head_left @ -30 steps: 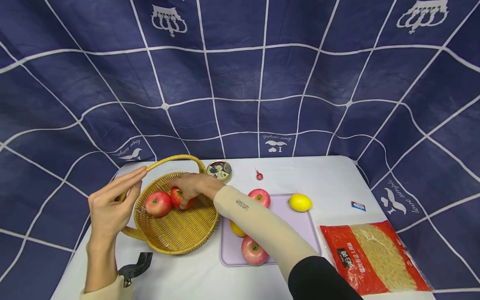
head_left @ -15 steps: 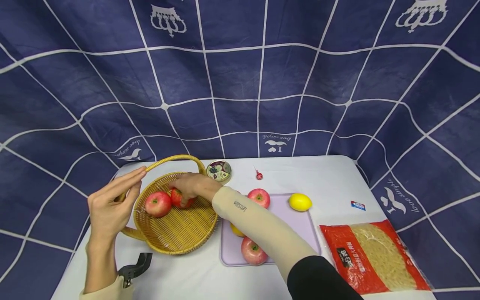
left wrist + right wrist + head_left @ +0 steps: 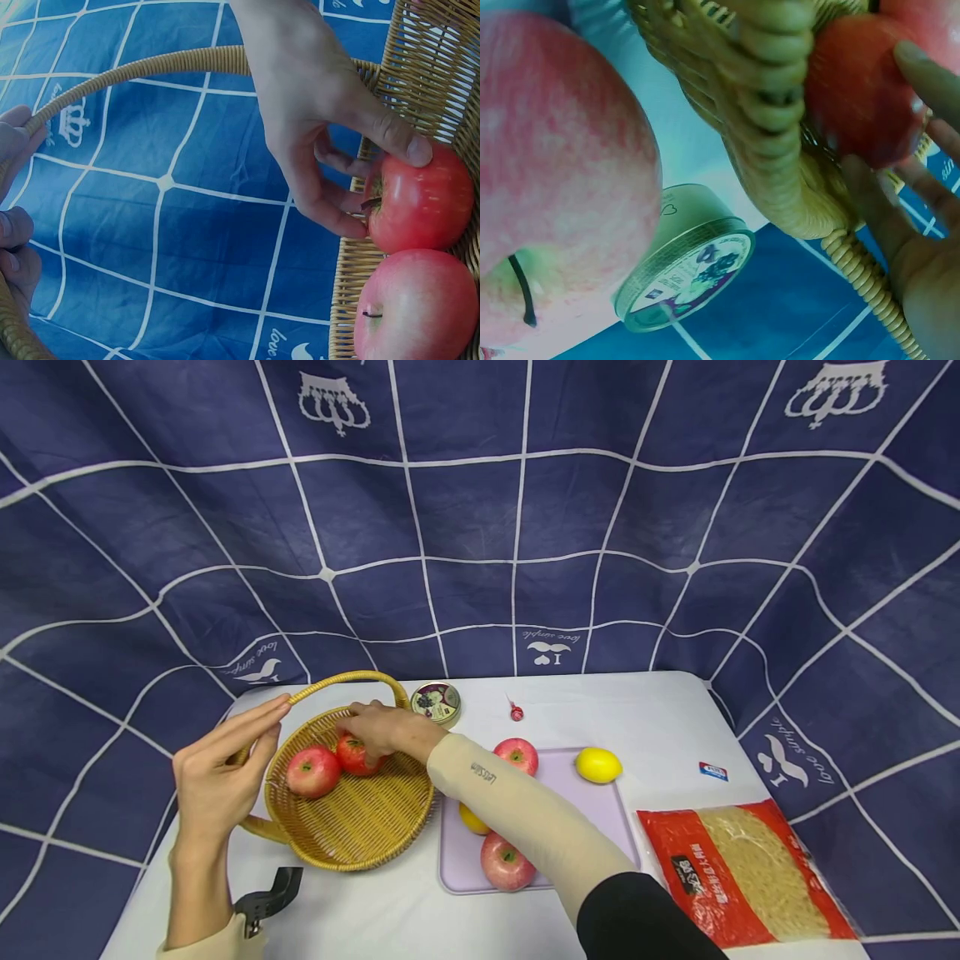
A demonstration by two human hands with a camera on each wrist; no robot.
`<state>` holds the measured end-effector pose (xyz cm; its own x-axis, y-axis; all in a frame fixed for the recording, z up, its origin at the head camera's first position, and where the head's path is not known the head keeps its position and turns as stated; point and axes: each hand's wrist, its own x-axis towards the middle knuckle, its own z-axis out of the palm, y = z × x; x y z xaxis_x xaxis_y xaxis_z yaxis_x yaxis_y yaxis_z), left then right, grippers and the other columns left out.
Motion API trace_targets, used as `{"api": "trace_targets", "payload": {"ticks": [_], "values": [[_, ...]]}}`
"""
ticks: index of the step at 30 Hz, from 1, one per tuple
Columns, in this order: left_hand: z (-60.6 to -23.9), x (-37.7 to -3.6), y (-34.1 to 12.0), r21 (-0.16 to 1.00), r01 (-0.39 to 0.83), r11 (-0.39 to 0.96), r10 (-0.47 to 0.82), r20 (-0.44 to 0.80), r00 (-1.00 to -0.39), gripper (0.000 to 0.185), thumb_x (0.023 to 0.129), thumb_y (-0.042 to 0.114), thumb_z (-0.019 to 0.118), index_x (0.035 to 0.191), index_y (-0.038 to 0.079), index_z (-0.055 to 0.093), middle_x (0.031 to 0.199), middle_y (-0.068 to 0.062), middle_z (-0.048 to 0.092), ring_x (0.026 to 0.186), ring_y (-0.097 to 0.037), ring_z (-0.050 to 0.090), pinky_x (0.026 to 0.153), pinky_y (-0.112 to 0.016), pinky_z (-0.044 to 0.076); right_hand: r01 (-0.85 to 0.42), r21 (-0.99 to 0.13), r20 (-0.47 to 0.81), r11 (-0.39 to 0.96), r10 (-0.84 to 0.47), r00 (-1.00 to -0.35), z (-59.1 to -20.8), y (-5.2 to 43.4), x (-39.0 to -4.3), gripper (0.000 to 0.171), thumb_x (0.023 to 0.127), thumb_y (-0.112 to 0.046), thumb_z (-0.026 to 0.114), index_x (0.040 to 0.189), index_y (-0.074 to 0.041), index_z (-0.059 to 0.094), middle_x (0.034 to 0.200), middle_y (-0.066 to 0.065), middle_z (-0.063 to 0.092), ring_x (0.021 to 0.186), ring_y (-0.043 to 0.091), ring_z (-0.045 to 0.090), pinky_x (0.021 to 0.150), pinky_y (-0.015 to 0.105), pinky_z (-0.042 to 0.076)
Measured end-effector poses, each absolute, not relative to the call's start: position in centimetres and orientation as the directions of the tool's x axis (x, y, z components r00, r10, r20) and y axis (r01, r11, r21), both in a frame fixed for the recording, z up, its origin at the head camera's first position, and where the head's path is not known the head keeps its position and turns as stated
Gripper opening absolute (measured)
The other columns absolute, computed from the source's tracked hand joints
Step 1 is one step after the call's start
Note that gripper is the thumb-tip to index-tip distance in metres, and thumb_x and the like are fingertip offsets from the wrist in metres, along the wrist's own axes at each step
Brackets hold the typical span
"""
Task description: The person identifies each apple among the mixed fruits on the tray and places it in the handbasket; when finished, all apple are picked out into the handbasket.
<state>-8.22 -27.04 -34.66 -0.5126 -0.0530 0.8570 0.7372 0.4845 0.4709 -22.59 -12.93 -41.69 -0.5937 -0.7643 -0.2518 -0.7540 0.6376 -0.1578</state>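
Observation:
On the left of the head view, my left hand (image 3: 223, 770) holds the arched handle (image 3: 341, 677) of a round wicker basket (image 3: 352, 835). Inside, toward the back, my right hand (image 3: 381, 728) has its thumb and fingers around a red apple (image 3: 355, 757). The left wrist view shows the thumb on that apple (image 3: 427, 199) and the other fingers curled by its stem side. A pinker apple (image 3: 313, 772) lies against it on the left. In the right wrist view, fingertips touch the red apple (image 3: 862, 90) just past the basket rim (image 3: 772, 120).
Right of the basket lies a lilac tray (image 3: 592, 810) with apples (image 3: 507, 862), a partly hidden orange-yellow fruit (image 3: 472, 819) and a lemon (image 3: 598, 765). Behind stand a round tin (image 3: 437, 703) and a red-wrapped lollipop (image 3: 516, 712). A red food packet (image 3: 750, 872) and a small blue-red packet (image 3: 713, 771) lie right.
The right hand's fingers have lifted slightly around the red apple, which shows a little more now. The left hand keeps its place on the handle; the view has shifted slightly.

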Motion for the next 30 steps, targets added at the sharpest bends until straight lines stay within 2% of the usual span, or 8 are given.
{"api": "trace_targets", "payload": {"ticks": [4, 8, 18, 23, 30], "values": [[-34.73, -8.25, -27.05, 0.471, 0.741, 0.478, -0.052, 0.857, -0.512, 0.019, 0.081, -0.018, 0.066, 0.098, -0.014, 0.075, 0.108, -0.020, 0.074, 0.106, -0.016, 0.071, 0.095, -0.021, 0.052, -0.767, -0.092, -0.209, 0.635, -0.765, -0.609, -41.86, -13.11, -22.48, 0.068, 0.077, -0.034, 0.088, 0.136, -0.038, 0.054, 0.134, -0.010, 0.047, 0.113, 0.021, 0.049, 0.088, 0.029, 0.049], [-34.78, -8.30, -27.03, 0.474, 0.740, 0.478, -0.048, 0.855, -0.517, 0.020, 0.081, -0.018, 0.066, 0.098, -0.014, 0.074, 0.108, -0.021, 0.074, 0.107, -0.016, 0.071, 0.095, -0.020, 0.051, -0.761, -0.068, -0.207, 0.645, -0.755, -0.622, -41.79, -13.24, -22.54, 0.070, 0.078, -0.035, 0.088, 0.138, -0.036, 0.052, 0.132, -0.007, 0.048, 0.109, 0.022, 0.052, 0.086, 0.029, 0.050], [-34.85, -8.37, -27.20, 0.478, 0.744, 0.468, -0.053, 0.855, -0.516, 0.019, 0.081, -0.018, 0.066, 0.098, -0.014, 0.074, 0.108, -0.021, 0.074, 0.107, -0.016, 0.071, 0.096, -0.021, 0.052, -0.749, -0.137, -0.206, 0.648, -0.758, -0.618, -41.14, -13.21, -23.12, 0.054, 0.087, -0.024, 0.078, 0.135, -0.033, 0.055, 0.124, -0.004, 0.048, 0.105, 0.017, 0.054, 0.090, 0.027, 0.047], [-34.81, -8.29, -27.18, 0.479, 0.742, 0.469, -0.052, 0.854, -0.518, 0.019, 0.081, -0.018, 0.066, 0.098, -0.014, 0.074, 0.108, -0.024, 0.073, 0.107, -0.016, 0.071, 0.096, -0.021, 0.051, -0.745, -0.180, -0.200, 0.642, -0.766, -0.611, -41.39, -13.26, -23.21, 0.053, 0.084, -0.029, 0.081, 0.132, -0.035, 0.058, 0.123, -0.006, 0.048, 0.107, 0.016, 0.051, 0.091, 0.026, 0.046], [-34.78, -8.22, -27.17, 0.481, 0.742, 0.467, -0.052, 0.852, -0.520, 0.020, 0.081, -0.019, 0.066, 0.098, -0.015, 0.074, 0.109, -0.023, 0.073, 0.107, -0.016, 0.071, 0.096, -0.021, 0.051, -0.776, -0.249, -0.169, 0.580, -0.815, -0.554, -41.38, -13.03, -23.42, 0.056, 0.079, -0.038, 0.085, 0.129, -0.033, 0.060, 0.117, -0.009, 0.050, 0.104, 0.014, 0.048, 0.089, 0.023, 0.041]]}}
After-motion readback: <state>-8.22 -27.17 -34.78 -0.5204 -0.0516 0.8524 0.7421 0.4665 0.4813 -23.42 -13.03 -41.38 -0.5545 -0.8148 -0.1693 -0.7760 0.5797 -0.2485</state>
